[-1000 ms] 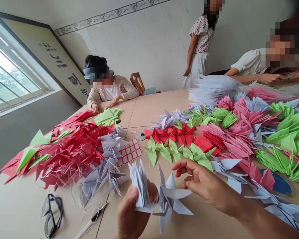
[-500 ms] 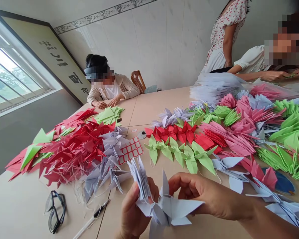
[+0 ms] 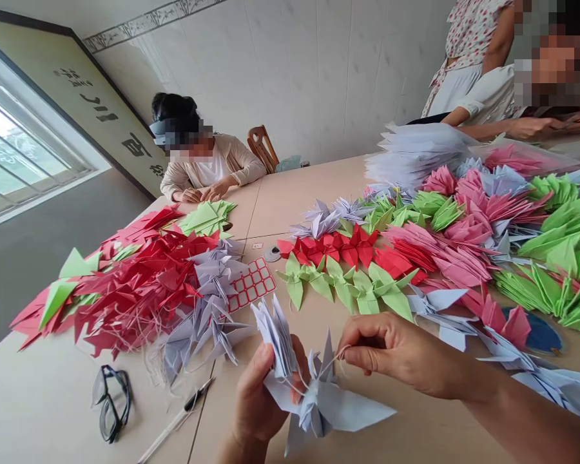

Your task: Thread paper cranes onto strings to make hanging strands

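Observation:
My left hand (image 3: 265, 386) is closed around a bundle of folded pale-blue paper cranes (image 3: 275, 338). Just right of the bundle, one pale-blue crane (image 3: 348, 403) hangs with its wings spread. A thin white string (image 3: 339, 354) runs from this crane up to my right hand (image 3: 381, 351), which pinches it between thumb and index finger. My right hand is a little above the spread wing and apart from it. Parts of the cranes under my left fingers are hidden.
Red cranes (image 3: 140, 290) are piled at left, beside glasses (image 3: 112, 403) and a pen (image 3: 176, 419). A red-grid label sheet (image 3: 251, 285) lies ahead. Green cranes (image 3: 348, 287) and pink ones (image 3: 444, 254) spread right. A co-worker (image 3: 207, 161) sits across the table.
My right hand has left the crane's wing and now pulls the string up and to the right. The spread crane has turned slightly. My view has shifted a little.

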### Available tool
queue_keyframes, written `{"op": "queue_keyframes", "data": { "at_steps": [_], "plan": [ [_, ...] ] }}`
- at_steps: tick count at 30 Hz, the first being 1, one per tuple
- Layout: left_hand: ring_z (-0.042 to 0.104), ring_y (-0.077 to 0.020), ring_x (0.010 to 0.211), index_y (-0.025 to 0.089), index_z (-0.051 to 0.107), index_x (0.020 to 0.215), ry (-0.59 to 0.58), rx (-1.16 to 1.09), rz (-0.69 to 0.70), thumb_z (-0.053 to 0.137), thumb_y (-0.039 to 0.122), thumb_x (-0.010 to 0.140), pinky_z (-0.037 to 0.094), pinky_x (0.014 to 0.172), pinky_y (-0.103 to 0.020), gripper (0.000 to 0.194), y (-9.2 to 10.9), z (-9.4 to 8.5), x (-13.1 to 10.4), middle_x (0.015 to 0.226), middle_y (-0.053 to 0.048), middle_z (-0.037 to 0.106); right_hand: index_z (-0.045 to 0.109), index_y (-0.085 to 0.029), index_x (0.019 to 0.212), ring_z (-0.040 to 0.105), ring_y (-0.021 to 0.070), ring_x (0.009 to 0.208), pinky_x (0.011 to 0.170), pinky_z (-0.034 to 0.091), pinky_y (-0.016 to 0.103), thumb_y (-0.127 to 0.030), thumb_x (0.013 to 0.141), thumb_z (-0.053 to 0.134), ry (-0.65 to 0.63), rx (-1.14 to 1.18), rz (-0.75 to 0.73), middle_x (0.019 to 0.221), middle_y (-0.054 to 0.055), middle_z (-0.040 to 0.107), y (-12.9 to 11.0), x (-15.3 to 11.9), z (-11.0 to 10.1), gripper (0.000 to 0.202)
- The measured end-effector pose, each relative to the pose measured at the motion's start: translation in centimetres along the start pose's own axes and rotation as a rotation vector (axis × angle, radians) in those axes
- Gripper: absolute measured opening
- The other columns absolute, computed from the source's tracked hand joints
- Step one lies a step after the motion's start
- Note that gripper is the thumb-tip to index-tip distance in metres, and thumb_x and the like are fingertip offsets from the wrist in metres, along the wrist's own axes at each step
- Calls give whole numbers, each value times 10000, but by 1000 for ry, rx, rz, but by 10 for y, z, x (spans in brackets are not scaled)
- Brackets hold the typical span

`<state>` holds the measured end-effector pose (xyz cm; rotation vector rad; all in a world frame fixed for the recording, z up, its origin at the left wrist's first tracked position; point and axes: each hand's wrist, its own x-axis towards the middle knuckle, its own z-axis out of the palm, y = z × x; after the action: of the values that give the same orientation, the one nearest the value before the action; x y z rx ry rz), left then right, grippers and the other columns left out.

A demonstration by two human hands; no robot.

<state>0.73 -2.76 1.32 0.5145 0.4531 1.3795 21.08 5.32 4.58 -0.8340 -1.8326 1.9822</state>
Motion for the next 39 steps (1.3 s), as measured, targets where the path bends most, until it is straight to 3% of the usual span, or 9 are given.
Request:
{"op": "queue_keyframes", "data": {
  "at_steps": [4,12,15,18,20,24,27,31,39],
  "plan": [
    [506,-78,434,148,701,757,16,73,-49,628,346,867,391,458,-186,238,-3,0,-1,614,-14,621,647,-174,781,485,112,657,618,395,238,-347,891,628,51,-27,-95,748,-10,570,-5,-3,-1,206],
    [413,-47,345,117,683,718,-10,124,-147,637,390,850,283,372,-180,307,-11,-5,-4,555,-7,577,676,-168,832,448,80,532,489,378,207,-469,889,602,187,68,-52,714,-3,603,3,3,0,316],
    [391,-40,323,124,683,720,-14,113,-164,647,389,842,254,351,-183,294,-13,-7,-4,578,-8,590,641,-189,1122,467,94,566,529,431,232,-437,911,566,381,-80,-96,896,33,633,12,9,-2,334],
    [405,-44,348,135,677,698,9,75,-138,620,399,866,307,383,-178,318,-11,-4,-2,559,5,570,462,-255,1373,532,112,668,623,475,265,-300,910,546,571,-290,-204,1182,67,574,15,10,-4,472],
    [410,-40,357,138,674,692,44,7,-112,611,383,880,343,404,-171,315,-7,-1,1,569,13,571,528,-278,1301,551,126,712,647,472,265,-224,906,515,489,-358,-195,1145,47,598,12,7,-4,399],
    [451,-39,376,141,681,725,79,-122,-98,596,357,904,399,428,-154,292,-1,5,4,605,13,595,648,-279,1080,540,127,733,656,441,241,-145,835,597,60,-396,-76,988,-7,635,-4,-2,3,283],
    [501,-60,397,144,692,751,52,-176,-103,574,381,919,437,446,-154,314,0,9,6,548,17,566,629,-252,1025,513,116,734,650,424,222,-213,811,694,-84,-316,-43,950,-24,609,-13,-5,11,227],
    [559,-89,436,143,694,737,48,-195,-112,591,383,911,455,460,-160,314,-1,12,7,509,11,562,575,-233,1043,481,115,713,637,412,220,-337,742,801,-152,-137,62,841,-45,578,-12,-2,16,390],
    [537,-97,417,124,671,671,119,-98,-121,586,427,899,436,489,-199,388,-12,5,4,477,-13,599,638,-192,899,596,165,883,737,456,275,-304,823,741,-111,-43,-100,1035,34,643,-1,-1,23,170]
  ]
}}
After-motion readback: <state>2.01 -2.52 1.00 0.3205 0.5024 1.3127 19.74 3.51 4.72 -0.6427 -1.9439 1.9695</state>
